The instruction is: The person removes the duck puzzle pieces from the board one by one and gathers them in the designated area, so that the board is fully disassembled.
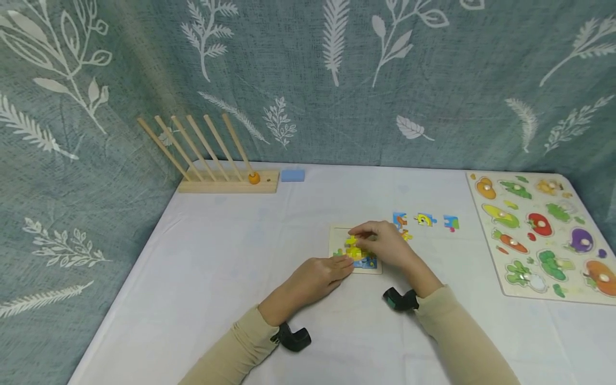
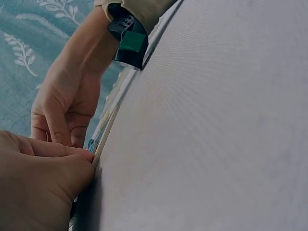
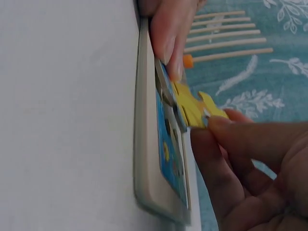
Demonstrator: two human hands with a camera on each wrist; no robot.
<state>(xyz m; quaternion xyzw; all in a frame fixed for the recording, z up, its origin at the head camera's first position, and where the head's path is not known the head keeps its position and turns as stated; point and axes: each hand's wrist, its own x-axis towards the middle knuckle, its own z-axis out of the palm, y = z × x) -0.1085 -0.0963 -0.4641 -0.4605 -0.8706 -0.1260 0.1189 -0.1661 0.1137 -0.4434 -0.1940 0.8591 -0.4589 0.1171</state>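
Observation:
A small wooden jigsaw puzzle tray (image 1: 339, 231) lies on the table, with blue and yellow pieces inside. My right hand (image 1: 387, 245) pinches a yellow jigsaw piece (image 3: 195, 108) between thumb and fingertips, held at a tilt over the tray. My left hand (image 1: 321, 275) grips the tray's near left edge, its fingertips on the pieces and its thumb at the outer side. In the right wrist view a blue-edged piece (image 3: 166, 82) sits tilted up under those left fingertips. Part of the tray is hidden by both hands.
Several loose jigsaw pieces (image 1: 425, 220) lie beyond my right hand. To the right is a vegetable peg puzzle board (image 1: 524, 235). A wooden peg stand (image 1: 226, 186) with an orange bead (image 1: 254, 178) and a blue block (image 1: 292, 175) stand at the back left, before a curtain (image 1: 308, 107).

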